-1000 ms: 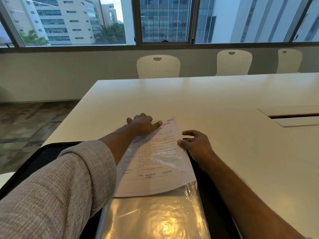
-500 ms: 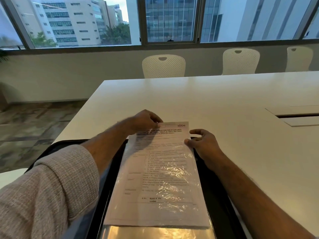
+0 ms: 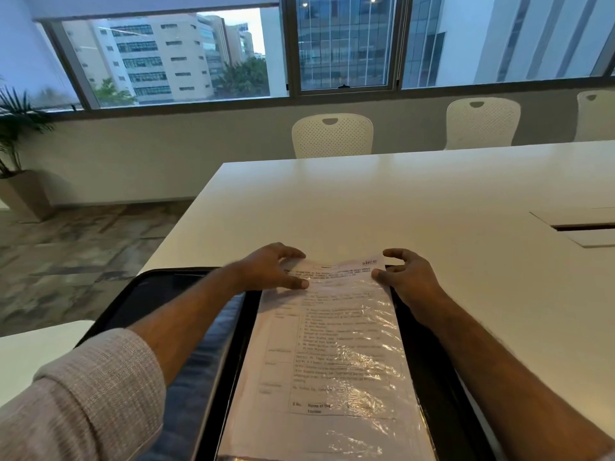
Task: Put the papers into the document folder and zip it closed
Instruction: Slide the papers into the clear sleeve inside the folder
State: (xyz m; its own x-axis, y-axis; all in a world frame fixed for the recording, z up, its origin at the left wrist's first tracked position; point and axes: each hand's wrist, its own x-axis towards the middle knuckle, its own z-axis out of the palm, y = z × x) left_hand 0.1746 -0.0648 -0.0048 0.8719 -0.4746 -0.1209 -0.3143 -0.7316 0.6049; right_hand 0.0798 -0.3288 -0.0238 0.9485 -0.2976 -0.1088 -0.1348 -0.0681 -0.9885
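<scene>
From the head camera, a black document folder [image 3: 432,377] lies open at the near edge of a white table [image 3: 382,207], its left flap [image 3: 159,294] spread out past the table corner. On the folder's right half rests a printed paper [image 3: 332,344] under a crinkled clear plastic sleeve [image 3: 376,367], the sheet running lengthwise away from the person with its top edge at the folder's far end.

The left hand [image 3: 269,269] grips the paper's top left corner, fingers curled over the far edge and the thumb pressed on the printed face. The right hand [image 3: 407,277] holds the top right corner, thumb tip on the sheet's edge and the index finger hooked over the far side. The paper's top edge bows up slightly between the two hands. A grey knit sleeve [image 3: 83,394] covers the left upper forearm and hides part of the left flap.

On the table's right side sits a recessed cable hatch [image 3: 585,227]. Behind the table stand three white perforated chairs [image 3: 332,136], and beyond them windows [image 3: 346,44] show office buildings. A potted palm [image 3: 20,154] stands at the far left on the floor.
</scene>
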